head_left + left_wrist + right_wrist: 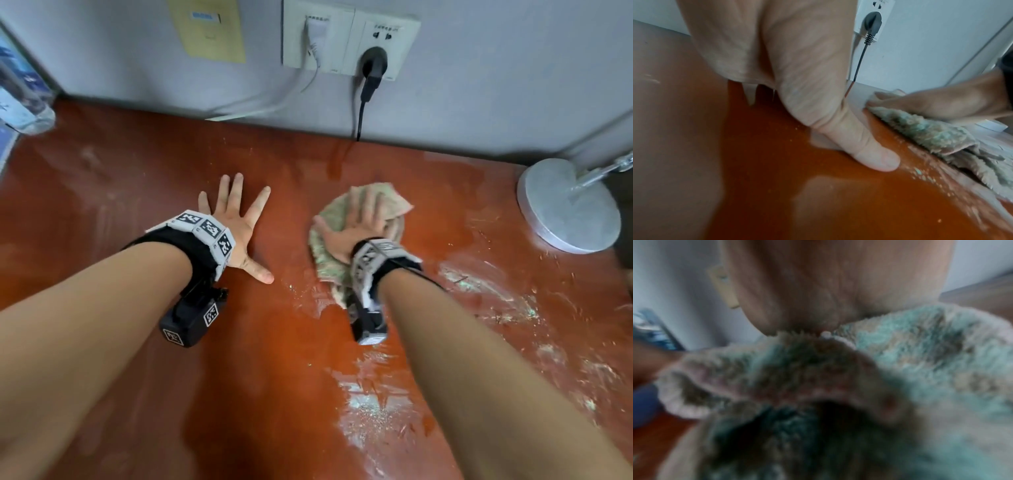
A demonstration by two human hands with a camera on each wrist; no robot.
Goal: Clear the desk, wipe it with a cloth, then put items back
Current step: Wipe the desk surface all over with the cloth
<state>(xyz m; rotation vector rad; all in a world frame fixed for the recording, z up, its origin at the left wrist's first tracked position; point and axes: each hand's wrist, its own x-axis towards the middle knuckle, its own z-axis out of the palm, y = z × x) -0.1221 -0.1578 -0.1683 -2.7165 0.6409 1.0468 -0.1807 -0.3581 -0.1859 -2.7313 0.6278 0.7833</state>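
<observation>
A: What does the right hand [356, 226] work with?

B: A crumpled, fluffy grey-green terry cloth [329, 267], lying directly under that grip on the glossy red-brown wooden counter [274, 377]. It looks soft, limp and probably damp, so it is best held by pressing a flat palm onto its middle.

A: And the grip itself?

B: Fingers spread and flat, pressing the cloth down, forearm reaching toward the wall. The left hand [239, 222] lies beside it, apart from the cloth, fingers splayed on bare counter as a brace. Wet streaks [376, 411] trail nearer the person.
</observation>
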